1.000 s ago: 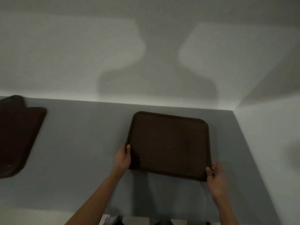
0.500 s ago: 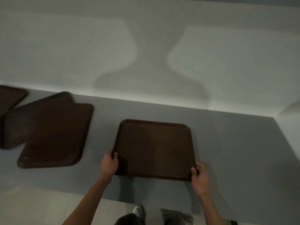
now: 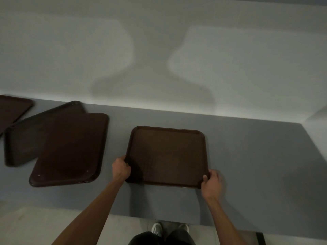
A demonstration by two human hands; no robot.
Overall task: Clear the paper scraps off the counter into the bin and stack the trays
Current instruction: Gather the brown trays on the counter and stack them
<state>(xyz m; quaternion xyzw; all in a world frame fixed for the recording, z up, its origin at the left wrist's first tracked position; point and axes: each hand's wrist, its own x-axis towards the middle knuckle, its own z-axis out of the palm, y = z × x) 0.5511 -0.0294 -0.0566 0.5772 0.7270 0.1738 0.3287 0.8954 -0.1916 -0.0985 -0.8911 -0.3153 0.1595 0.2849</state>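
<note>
A dark brown tray (image 3: 168,156) is held face up over the grey counter (image 3: 247,156). My left hand (image 3: 121,169) grips its near left corner and my right hand (image 3: 211,183) grips its near right corner. To the left an upside-down brown tray (image 3: 70,149) lies partly over another tray (image 3: 26,138). The corner of a third tray (image 3: 10,110) shows at the far left edge. No paper scraps or bin are in view.
A pale wall (image 3: 159,59) runs along the back of the counter and turns forward at the right (image 3: 315,124). The counter's front edge is near my legs, with my shoes (image 3: 157,228) on the floor below.
The view has swung left, bringing the other trays further in. Both hands keep their grip on the tray, which has travelled left along the counter away from the right wall.
</note>
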